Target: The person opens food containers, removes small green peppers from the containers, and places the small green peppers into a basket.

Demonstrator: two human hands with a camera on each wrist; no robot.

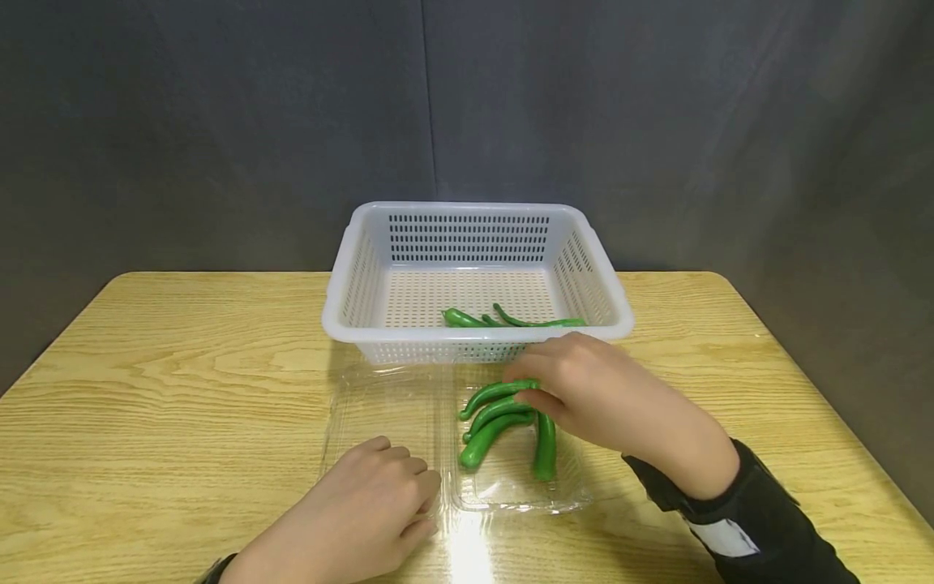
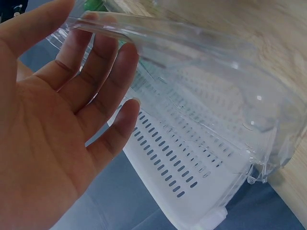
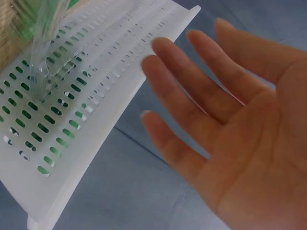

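room over near edge of clear tray (image 1: 503, 490), basket (image 1: 477, 333) blocking far side

No legible text, label, brand, number or sign in any view.

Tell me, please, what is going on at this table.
A person is working with long green peppers at an open clear plastic container. The right hand is over the half where at least four lie; its wrist view shows it relaxed and holding nothing. The left hand is at the near end of the other half. Beyond, more peppers lie in a white basket.
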